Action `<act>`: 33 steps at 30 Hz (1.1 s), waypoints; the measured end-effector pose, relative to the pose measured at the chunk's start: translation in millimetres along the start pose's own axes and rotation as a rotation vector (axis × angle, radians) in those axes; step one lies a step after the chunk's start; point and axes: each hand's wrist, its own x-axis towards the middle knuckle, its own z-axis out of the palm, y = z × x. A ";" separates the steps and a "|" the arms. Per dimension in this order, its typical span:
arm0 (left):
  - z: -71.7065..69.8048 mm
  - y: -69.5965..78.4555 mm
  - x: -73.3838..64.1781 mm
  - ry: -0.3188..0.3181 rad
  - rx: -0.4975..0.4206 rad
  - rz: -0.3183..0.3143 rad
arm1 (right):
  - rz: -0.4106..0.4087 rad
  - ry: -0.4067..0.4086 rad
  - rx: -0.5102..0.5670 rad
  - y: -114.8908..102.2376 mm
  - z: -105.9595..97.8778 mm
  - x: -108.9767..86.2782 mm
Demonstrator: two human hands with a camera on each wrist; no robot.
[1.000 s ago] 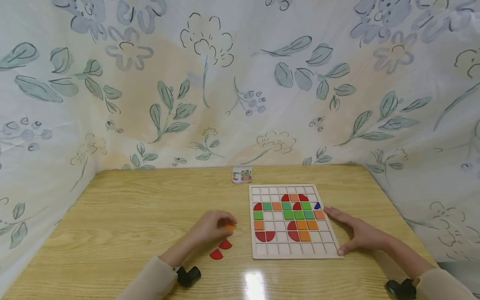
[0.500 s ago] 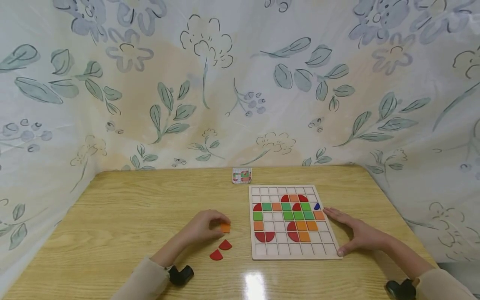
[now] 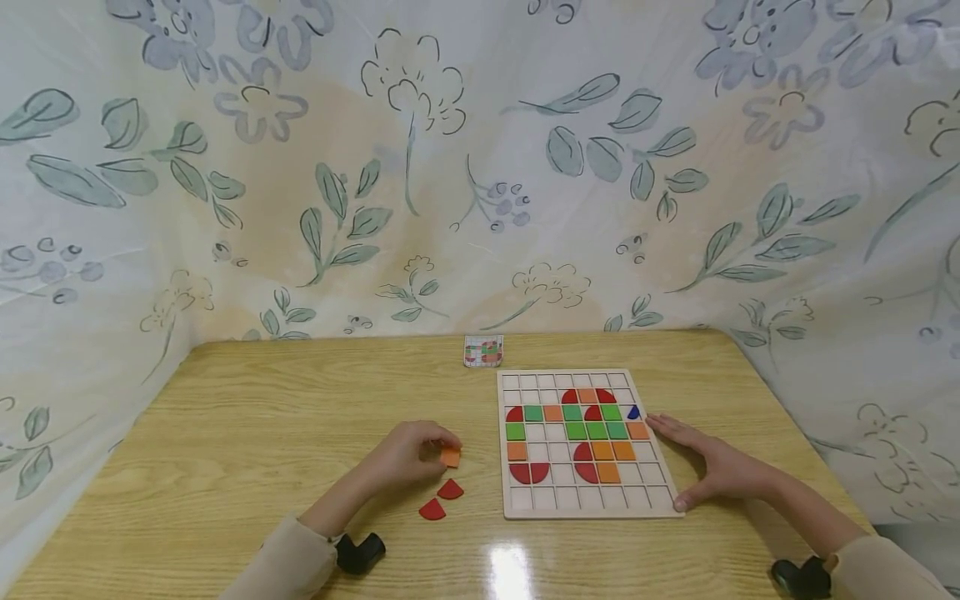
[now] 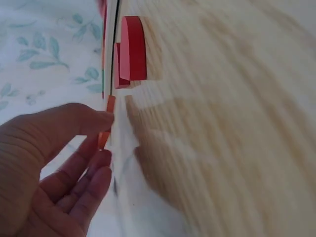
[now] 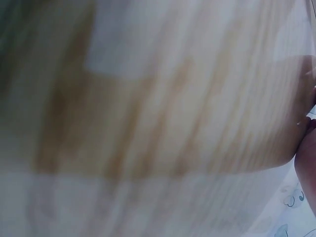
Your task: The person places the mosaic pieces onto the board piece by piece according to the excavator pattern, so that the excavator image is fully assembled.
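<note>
Thumb and fingertips of my left hand (image 3: 411, 452) pinch an orange square tile (image 3: 450, 457) just above two red quarter-circle tiles (image 3: 450, 490) on the table. The left wrist view shows the orange tile (image 4: 110, 104) edge-on at the thumb, with the red tiles (image 4: 133, 49) beyond. To the right lies a wooden grid board (image 3: 551, 498), set with red, green, orange and salmon pieces and a small dark blue one (image 3: 633, 412). My right hand (image 3: 720, 467) is spread along the board's right edge, fingers straight, thumb at its near right corner.
A small pattern card (image 3: 483, 351) with a coloured grid sits at the table's back edge, against a floral cloth (image 3: 480, 167). The wood-grain table (image 3: 262, 408) spreads left of the board. Only table surface and a bit of hand show in the right wrist view.
My left hand has drawn slightly left with the orange tile, which now shows more beyond the fingertips. The right hand and the board stay in place.
</note>
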 end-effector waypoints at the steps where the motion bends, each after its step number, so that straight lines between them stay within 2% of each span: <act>1: -0.4 1.5 0.1 -0.003 0.004 0.005 | -0.001 -0.001 -0.001 0.1 0.1 0.0; 9: -1.1 12.9 2.7 -0.027 0.018 0.053 | 0.009 0.015 -0.028 3.6 0.9 0.2; 15: 2.2 24.5 7.4 -0.057 -0.003 0.053 | 0.001 0.014 -0.020 4.9 1.4 0.6; 19: 5.5 30.5 11.7 -0.062 -0.016 0.093 | -0.011 0.010 -0.012 4.7 1.2 0.5; 22: 9.5 35.1 16.7 -0.057 -0.022 0.120 | -0.025 0.006 -0.005 3.6 0.3 0.3; 27: 19.9 48.5 28.6 -0.061 -0.047 0.104 | -0.017 0.006 -0.010 1.4 -0.2 0.5; 33: 37.2 69.4 45.7 -0.071 -0.032 0.118 | -0.012 0.006 -0.030 0.3 -1.2 0.9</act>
